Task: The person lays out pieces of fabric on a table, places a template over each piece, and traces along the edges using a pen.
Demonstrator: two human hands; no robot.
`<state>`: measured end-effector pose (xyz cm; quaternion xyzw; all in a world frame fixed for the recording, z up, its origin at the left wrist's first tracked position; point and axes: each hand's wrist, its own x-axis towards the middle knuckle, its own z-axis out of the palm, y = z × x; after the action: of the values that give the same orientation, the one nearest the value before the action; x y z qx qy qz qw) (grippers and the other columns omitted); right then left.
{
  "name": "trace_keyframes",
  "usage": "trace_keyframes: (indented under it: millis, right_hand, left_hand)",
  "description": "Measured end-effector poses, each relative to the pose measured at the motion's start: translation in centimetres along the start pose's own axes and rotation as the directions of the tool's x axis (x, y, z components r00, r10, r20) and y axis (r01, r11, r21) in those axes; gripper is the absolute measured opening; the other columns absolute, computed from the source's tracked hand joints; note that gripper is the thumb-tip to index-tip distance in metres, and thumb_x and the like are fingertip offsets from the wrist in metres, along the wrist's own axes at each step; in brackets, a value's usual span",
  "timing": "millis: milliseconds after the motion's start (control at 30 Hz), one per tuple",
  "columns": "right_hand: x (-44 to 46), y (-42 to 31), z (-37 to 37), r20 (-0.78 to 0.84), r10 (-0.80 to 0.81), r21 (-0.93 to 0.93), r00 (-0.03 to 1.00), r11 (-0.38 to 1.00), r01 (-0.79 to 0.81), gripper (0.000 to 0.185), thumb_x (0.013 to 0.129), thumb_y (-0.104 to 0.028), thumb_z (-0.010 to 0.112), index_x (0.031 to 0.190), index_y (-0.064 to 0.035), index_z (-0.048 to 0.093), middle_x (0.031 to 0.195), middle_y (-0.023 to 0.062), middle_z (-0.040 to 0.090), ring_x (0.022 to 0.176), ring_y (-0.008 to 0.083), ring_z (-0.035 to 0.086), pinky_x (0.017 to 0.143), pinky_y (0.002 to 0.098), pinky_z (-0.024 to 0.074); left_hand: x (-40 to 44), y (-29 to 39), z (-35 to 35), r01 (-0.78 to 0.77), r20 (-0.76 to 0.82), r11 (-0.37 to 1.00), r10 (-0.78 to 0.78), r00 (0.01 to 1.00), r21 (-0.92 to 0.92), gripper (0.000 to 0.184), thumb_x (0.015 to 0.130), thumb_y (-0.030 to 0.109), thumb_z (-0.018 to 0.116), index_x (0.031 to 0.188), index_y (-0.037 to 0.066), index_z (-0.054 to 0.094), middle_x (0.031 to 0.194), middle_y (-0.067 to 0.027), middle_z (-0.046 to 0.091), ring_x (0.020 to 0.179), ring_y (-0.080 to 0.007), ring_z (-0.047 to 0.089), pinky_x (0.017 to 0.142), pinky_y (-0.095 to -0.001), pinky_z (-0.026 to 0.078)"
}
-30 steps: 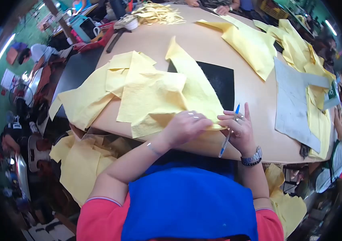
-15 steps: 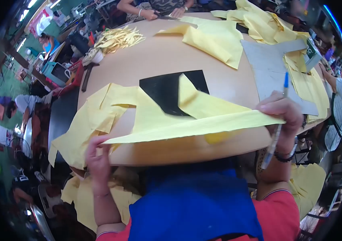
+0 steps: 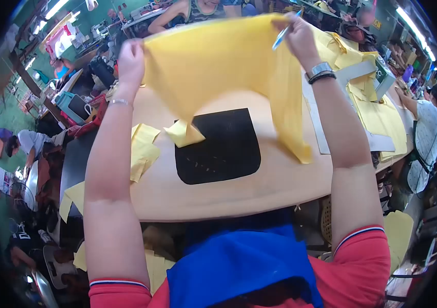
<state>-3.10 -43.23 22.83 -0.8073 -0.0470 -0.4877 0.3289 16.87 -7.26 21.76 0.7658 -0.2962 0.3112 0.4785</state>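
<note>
Since the earlier frame, both hands have gone up and away from the near edge of the tabletop (image 3: 295, 192), and the yellow cloth (image 3: 218, 54) that was a narrow folded strip between them now hangs opened out. More of the black sheet (image 3: 223, 156) has come into view below it.

Head view, the only feed I have: I read the step in hand as shaking out or spreading this piece. To my judgement, the next move calls for keeping the upper edge taut and bringing the cloth down flat, without dragging the pieces that lie about.

The left hand (image 3: 131, 64) is closed in a pinch on one upper corner of the cloth. The right hand (image 3: 300, 40) pinches the opposite upper corner, fingers bent closed, with a pen (image 3: 280, 38) tucked among them. The cloth is raised over the far part of the tabletop, blurred, its sides drooping; the right side's tail reaches down near the grey sheet (image 3: 322, 136). A yellow flap (image 3: 183, 134) overlaps the black sheet's corner; I can't tell whether it joins the raised cloth.
</note>
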Motion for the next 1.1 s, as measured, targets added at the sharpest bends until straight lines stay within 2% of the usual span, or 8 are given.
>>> trace_keyframes:
  millis: [167,267,467,767,867,933,1000,1100]
  right_hand:
    - [-1.8,-2.7,-3.3,-0.163,-0.271,-0.088,0.949,0.962,0.260,0.015,0.087,-0.012,0.069,0.100,-0.0039,0.065,0.094,0.0068,0.071,0.082,0.0127,0.065,0.071,0.0285,0.0517]
    - [-9.3,-2.6,-3.2,-0.015,-0.004,0.220,1.000,0.976,0.008,0.019,0.084,0.004,0.065,0.102,-0.0017,0.063,0.112,0.0136,0.068,0.106,0.0187,0.064,0.088,0.0283,0.0510]
    - [-25.2,-0.3,-2.6,0.306,0.325,-0.009,0.895,0.941,-0.338,0.027,0.074,0.011,0.067,0.098,-0.0033,0.065,0.109,0.0121,0.069,0.100,0.0236,0.066,0.085,0.0318,0.0550]
    - [-32.0,-4.1,-8.7,0.515,0.239,-0.215,0.823,0.966,-0.146,0.025,0.072,0.004,0.069,0.095,-0.0042,0.066,0.099,0.0136,0.070,0.091,0.0268,0.067,0.078,0.0353,0.0541]
    - [-31.7,-2.5,-13.7,0.114,0.454,-0.644,0.884,0.711,-0.282,0.025,0.084,-0.025,0.071,0.099,-0.0067,0.066,0.091,0.0163,0.068,0.088,0.0314,0.066,0.077,0.0404,0.0526]
    - [-30.6,-0.7,-17.0,-0.270,0.681,-0.837,0.680,0.183,-0.516,0.045,0.088,-0.048,0.061,0.112,-0.0095,0.064,0.099,0.0206,0.067,0.096,0.0384,0.063,0.083,0.0449,0.0507]
    - [-30.7,1.2,-19.7,-0.405,0.730,-0.824,0.551,-0.030,-0.566,0.050,0.089,-0.052,0.056,0.118,-0.0105,0.061,0.103,0.0229,0.066,0.100,0.0401,0.061,0.087,0.0469,0.0484]
    - [-31.9,4.0,-21.1,-0.479,0.726,-0.753,0.493,-0.053,-0.655,0.055,0.090,-0.054,0.054,0.122,-0.0098,0.058,0.108,0.0244,0.064,0.104,0.0409,0.060,0.091,0.0484,0.0459]
  left_hand:
    - [-3.4,6.1,-2.2,-0.299,-0.276,0.918,0.226,0.934,-0.261,0.020,0.100,0.017,0.048,0.110,0.000,0.053,0.107,-0.0122,0.062,0.099,-0.0231,0.061,0.091,-0.0342,0.046]
    - [-10.9,3.6,-2.9,-0.303,-0.096,0.952,0.298,0.950,-0.044,0.023,0.103,0.016,0.042,0.116,-0.001,0.051,0.127,-0.0168,0.056,0.119,-0.0230,0.054,0.103,-0.0352,0.040]
    - [-27.9,-1.8,-4.0,0.102,0.340,0.993,-0.077,0.937,-0.057,0.016,0.089,0.001,0.055,0.105,0.001,0.055,0.117,-0.0175,0.062,0.113,-0.0312,0.058,0.098,-0.0383,0.044]
    - [-35.1,3.7,-10.0,-0.071,0.552,0.980,-0.044,0.832,0.185,0.011,0.077,0.005,0.068,0.087,0.008,0.062,0.103,-0.0102,0.064,0.103,-0.0305,0.058,0.089,-0.0416,0.043]
    - [-37.2,4.8,-11.0,0.024,0.533,0.972,-0.149,0.833,0.234,0.013,0.076,0.007,0.070,0.087,0.009,0.065,0.103,-0.0097,0.063,0.103,-0.0312,0.056,0.091,-0.0423,0.042]
    - [-38.0,4.4,-11.0,0.088,0.492,0.971,-0.189,0.850,0.221,0.014,0.075,0.007,0.071,0.089,0.009,0.066,0.104,-0.0100,0.062,0.104,-0.0312,0.055,0.093,-0.0426,0.042]
    - [-38.2,3.9,-10.9,0.020,0.504,0.973,-0.137,0.853,0.231,0.017,0.077,0.015,0.072,0.093,0.010,0.068,0.111,-0.0112,0.060,0.111,-0.0334,0.052,0.097,-0.0460,0.040]
    - [-37.7,5.0,-10.9,-0.117,0.543,0.955,-0.052,0.838,0.272,0.028,0.080,0.029,0.072,0.102,0.012,0.068,0.123,-0.0126,0.057,0.123,-0.0373,0.045,0.104,-0.0521,0.033]
